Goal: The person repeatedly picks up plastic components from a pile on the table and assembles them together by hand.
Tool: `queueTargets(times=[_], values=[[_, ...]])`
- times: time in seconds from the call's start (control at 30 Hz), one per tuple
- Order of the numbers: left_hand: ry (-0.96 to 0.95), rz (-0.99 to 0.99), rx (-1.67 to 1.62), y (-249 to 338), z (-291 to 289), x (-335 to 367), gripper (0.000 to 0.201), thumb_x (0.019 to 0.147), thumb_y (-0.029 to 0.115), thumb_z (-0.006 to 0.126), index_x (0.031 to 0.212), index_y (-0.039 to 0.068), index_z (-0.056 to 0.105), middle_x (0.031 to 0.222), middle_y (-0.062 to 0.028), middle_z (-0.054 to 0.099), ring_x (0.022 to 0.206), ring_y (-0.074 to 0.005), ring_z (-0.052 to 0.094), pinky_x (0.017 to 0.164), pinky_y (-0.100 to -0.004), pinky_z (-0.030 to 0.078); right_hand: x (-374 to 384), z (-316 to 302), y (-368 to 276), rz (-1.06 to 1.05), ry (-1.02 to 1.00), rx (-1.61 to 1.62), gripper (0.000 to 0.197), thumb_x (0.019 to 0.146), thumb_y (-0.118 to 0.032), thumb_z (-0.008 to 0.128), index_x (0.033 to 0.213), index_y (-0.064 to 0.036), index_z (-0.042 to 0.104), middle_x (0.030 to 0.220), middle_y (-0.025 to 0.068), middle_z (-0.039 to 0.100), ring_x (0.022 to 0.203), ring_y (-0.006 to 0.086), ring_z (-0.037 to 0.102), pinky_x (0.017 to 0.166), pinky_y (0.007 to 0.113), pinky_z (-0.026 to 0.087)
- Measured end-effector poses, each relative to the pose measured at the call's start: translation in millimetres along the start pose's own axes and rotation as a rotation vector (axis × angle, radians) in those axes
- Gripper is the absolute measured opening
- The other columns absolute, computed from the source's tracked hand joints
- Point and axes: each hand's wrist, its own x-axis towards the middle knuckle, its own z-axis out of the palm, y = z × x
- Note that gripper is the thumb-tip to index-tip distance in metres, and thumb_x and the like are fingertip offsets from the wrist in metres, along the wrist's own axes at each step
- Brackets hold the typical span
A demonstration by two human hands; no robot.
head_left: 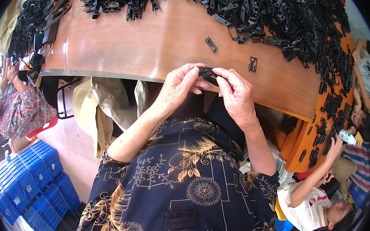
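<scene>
Both hands share the grip on one small black plastic clip piece (208,75), just past the near edge of the curved brown wooden desk (156,42). The left hand (179,86) pinches its left end with thumb and fingers closed on it, and the right hand (236,95) pinches its right end the same way. To do this step well, I think the fingers should hold the piece close to its ends, so the middle stays free to see and to press. Both hands should push evenly, so the little piece does not twist or pop out and fall into the lap. Keeping it over the desk edge would help too, since a dropped piece would then land on wood and not on the floor. Two loose black clip pieces (211,44) lie on the bare wood a little farther away, and a big heap of black plastic parts (264,12) fills the far side of the desk. Much of the held piece is hidden behind the fingertips, so I cannot tell its full shape, or if it is one part or two parts being joined. The heap is too tangled to tell one part from another. Other people sit at the left and right, partly cut off by the round rim.
</scene>
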Motion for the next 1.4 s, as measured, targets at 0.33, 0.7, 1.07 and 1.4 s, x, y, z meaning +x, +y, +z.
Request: queueTargets(times=[0.33,0.7,1.07,1.4], values=[[0.050,0.051,0.100,-3.3,-6.1,3.5,0.039,0.103,0.032,0.049,0.124,0.001,0.059,0.096,-0.0050,0.069,0.084,-0.0119,0.069,0.071,-0.0234,0.054,2.3,-0.3,-7.2,-0.068,-0.006,-0.094,0.018,0.086,0.004,0.061,0.103,-0.0002,0.065,0.086,0.0136,0.064,0.073,0.0287,0.063,0.065,0.035,0.050],[0.043,0.183,0.586,0.5,8.5,-6.3,0.029,0.100,0.021,0.055,0.122,0.002,0.058,0.085,-0.0112,0.069,0.082,-0.0122,0.066,0.073,-0.0269,0.051,-2.2,-4.4,-5.4,-0.192,0.036,-0.232,0.018,0.085,0.004,0.062,0.102,-0.0002,0.064,0.086,0.0140,0.062,0.076,0.0309,0.063,0.066,0.037,0.051],[-0.178,0.027,0.051,-10.8,10.8,-8.4,0.023,0.092,0.014,0.069,0.108,0.000,0.060,0.091,-0.0033,0.066,0.081,-0.0077,0.060,0.073,-0.0224,0.049,-27.4,-3.6,-9.8,0.062,0.003,0.170,0.013,0.090,0.002,0.062,0.103,0.0005,0.063,0.095,0.0049,0.058,0.069,0.0116,0.061,0.061,0.024,0.050],[-0.246,-0.006,-0.028,-10.0,11.9,-7.2,0.015,0.093,0.015,0.069,0.097,0.003,0.061,0.088,-0.0010,0.064,0.078,-0.0054,0.057,0.071,-0.0230,0.048,-30.3,-1.9,5.6,0.386,-0.025,0.796,0.012,0.093,-0.005,0.064,0.105,-0.0031,0.059,0.081,0.0013,0.063,0.063,0.0043,0.056,0.057,0.020,0.047]])
